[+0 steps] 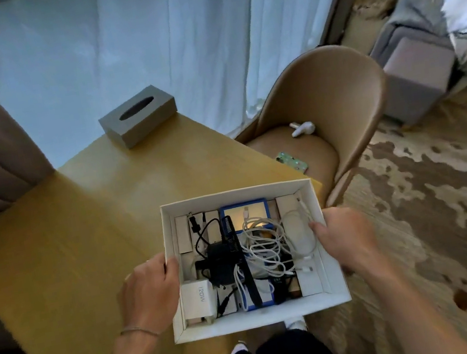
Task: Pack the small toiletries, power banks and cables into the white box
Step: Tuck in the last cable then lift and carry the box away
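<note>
The white box (260,318) is held up over the near corner of the wooden table (86,234). My left hand (150,294) grips its left wall and my right hand (346,238) grips its right wall, thumb inside. The box holds a tangle of white cables (268,242), black cables and a black adapter (218,263), a black comb (240,256), a white 120W charger (200,303), a blue-framed item (245,213) and small white packets (182,232).
A grey tissue box (137,115) stands at the table's far edge. A tan chair (331,103) to the right carries a white object (301,129) and a green patterned item (292,161). Curtains hang behind. A grey sofa (421,44) and patterned carpet lie right.
</note>
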Motion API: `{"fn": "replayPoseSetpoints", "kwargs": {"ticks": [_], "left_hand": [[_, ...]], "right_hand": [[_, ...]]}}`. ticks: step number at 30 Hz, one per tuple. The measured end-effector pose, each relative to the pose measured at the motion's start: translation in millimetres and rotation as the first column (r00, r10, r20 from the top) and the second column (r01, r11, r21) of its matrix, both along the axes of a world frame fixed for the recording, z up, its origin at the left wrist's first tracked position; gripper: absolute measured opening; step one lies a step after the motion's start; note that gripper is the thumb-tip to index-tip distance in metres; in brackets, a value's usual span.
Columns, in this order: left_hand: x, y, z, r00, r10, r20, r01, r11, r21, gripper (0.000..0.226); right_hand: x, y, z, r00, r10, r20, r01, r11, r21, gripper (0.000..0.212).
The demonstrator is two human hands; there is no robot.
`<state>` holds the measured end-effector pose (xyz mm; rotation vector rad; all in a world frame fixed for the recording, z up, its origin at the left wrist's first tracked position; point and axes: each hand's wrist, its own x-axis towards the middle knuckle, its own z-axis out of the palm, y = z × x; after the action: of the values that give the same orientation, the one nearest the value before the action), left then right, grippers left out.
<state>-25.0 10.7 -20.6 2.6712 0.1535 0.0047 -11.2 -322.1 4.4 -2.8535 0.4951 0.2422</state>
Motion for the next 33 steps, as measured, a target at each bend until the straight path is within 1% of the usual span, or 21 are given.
{"fn": "replayPoseSetpoints", "kwargs": {"ticks": [4, 7, 10, 14, 18, 22, 25, 28, 30, 32, 33], "left_hand": [[-3, -36, 6, 0.988, -0.157, -0.002, 0.157, 0.987, -0.023, 0.052], [-12, -73, 12, 0.962, -0.272, -0.018, 0.272, 0.962, -0.016, 0.053], [-28, -114, 17, 0.919, -0.393, -0.037, 0.393, 0.920, -0.010, 0.051], [-61, -177, 21, 0.847, -0.531, -0.031, 0.531, 0.847, 0.004, 0.049], [-111, -247, 19, 0.741, -0.672, -0.001, 0.671, 0.740, -0.039, 0.049], [-182, -322, 23, 0.639, -0.768, 0.027, 0.766, 0.639, 0.072, 0.049], [-236, -370, 23, 0.571, -0.821, 0.023, 0.818, 0.571, 0.061, 0.048], [-295, -422, 21, 0.487, -0.873, 0.008, 0.871, 0.486, 0.069, 0.048], [-337, -457, 20, 0.429, -0.904, 0.000, 0.901, 0.427, 0.074, 0.049], [-368, -482, 18, 0.398, -0.917, -0.019, 0.916, 0.396, 0.063, 0.049], [-387, -498, 16, 0.364, -0.931, -0.025, 0.930, 0.363, 0.058, 0.050]], "right_hand": [[-62, -34, 5, 0.983, -0.186, 0.013, 0.185, 0.982, 0.031, 0.039], [-112, -61, 7, 0.953, -0.304, 0.008, 0.304, 0.953, 0.000, 0.041], [-166, -90, 10, 0.905, -0.425, 0.020, 0.426, 0.905, -0.014, 0.044], [-250, -128, 12, 0.818, -0.573, 0.052, 0.572, 0.820, 0.032, 0.046], [-345, -165, 8, 0.709, -0.704, 0.039, 0.702, 0.710, 0.052, 0.044], [-452, -202, 3, 0.573, -0.818, 0.047, 0.815, 0.575, 0.078, 0.044], [-526, -222, -1, 0.493, -0.868, 0.056, 0.862, 0.497, 0.100, 0.046], [-605, -238, -3, 0.374, -0.925, 0.064, 0.919, 0.379, 0.110, 0.048], [-657, -245, -6, 0.279, -0.958, 0.062, 0.955, 0.283, 0.091, 0.047], [-693, -249, -9, 0.208, -0.976, 0.069, 0.973, 0.213, 0.086, 0.047], [-716, -251, -11, 0.162, -0.984, 0.072, 0.982, 0.168, 0.087, 0.047]]}}
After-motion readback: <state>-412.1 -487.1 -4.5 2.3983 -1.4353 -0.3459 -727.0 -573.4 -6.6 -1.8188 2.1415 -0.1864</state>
